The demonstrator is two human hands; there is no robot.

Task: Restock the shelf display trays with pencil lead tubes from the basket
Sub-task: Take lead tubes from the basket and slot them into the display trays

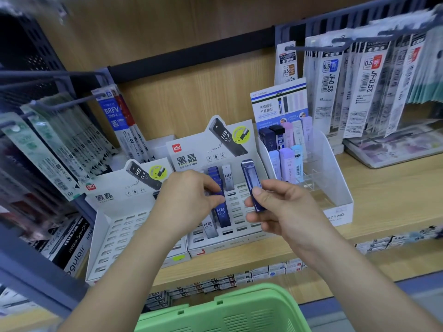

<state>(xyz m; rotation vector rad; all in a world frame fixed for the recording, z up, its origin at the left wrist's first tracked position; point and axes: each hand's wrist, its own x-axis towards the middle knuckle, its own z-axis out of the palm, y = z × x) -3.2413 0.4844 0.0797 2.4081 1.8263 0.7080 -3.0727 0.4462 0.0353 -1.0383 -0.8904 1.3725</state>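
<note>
Head view, stock as I log it remotely:

- Wooden shelf [388, 188]: one, carrying every tray.
- Green basket [239, 310]: one, at the bottom edge below the shelf; I cannot see its contents.
- White slotted display trays: two, side by side, the left tray [115, 236] and the right tray [242, 212]. One clear tray [335, 178] of pastel tubes stands just to the right.
- Left hand [189, 195]: fingers and thumb curled, pinching the blue row [221, 214] standing in the right tray. The hand covers the row, so I cannot count it.
- Right hand [282, 207]: thumb and fingers pinch one blue lead tube [250, 178] above the right tray. Its long axis is near upright, the top leaning slightly left.
- Grey tubes [227, 179]: two, in the right tray, leaning back.
</note>
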